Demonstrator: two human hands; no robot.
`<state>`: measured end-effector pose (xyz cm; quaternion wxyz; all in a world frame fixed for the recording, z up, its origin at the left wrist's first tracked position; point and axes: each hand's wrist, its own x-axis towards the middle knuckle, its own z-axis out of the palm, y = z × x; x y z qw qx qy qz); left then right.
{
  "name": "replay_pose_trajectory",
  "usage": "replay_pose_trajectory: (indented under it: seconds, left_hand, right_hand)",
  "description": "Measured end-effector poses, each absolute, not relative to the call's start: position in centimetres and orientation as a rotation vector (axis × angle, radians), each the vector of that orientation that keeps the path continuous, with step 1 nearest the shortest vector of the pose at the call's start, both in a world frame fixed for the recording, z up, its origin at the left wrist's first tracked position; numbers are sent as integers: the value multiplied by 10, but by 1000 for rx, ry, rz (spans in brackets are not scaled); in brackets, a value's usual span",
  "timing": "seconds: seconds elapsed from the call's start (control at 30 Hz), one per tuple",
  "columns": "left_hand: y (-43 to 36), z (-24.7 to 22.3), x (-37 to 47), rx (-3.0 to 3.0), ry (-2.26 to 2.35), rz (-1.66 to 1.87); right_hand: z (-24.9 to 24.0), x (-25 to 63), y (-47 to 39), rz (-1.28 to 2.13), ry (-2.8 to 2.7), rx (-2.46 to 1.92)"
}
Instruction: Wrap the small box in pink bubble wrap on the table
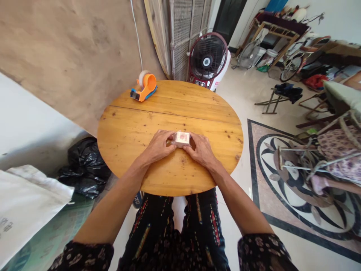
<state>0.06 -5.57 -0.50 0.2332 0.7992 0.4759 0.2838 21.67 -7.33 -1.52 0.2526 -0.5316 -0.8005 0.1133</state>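
Note:
A small, pale box [182,137] with faint reddish print lies on the round wooden table [175,173], near its middle. What looks like clear wrapping shows at its left end. My left hand [160,146] grips that end between thumb and fingers. On the opposite end, my right hand [200,149] has its thumb at the near side and its fingers at the far side. Both hands rest low over the tabletop. The print is too small to read.
An orange and blue tape dispenser [147,87] with a tape roll stands at the table's far left edge. Behind the table is a fan [208,58]. Black plastic bags [86,165] lie on the left. At right, a person sits beside a folding stool [278,98].

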Motion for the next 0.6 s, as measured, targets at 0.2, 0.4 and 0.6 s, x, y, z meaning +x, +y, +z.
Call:
replay_pose_trajectory:
  seconds: [0.2, 0.4, 0.6]
  left_hand:
    - [-57, -5, 2, 2208, 1327, 769]
    - [-58, -3, 5, 2198, 1329, 762]
    - [-59, -2, 5, 2212, 1320, 757]
  right_hand:
    - [-11, 214, -76, 308, -2162, -1443]
    - [-8, 211, -79, 327, -2142, -1468]
    - [-8, 212, -77, 371, -2149, -1466]
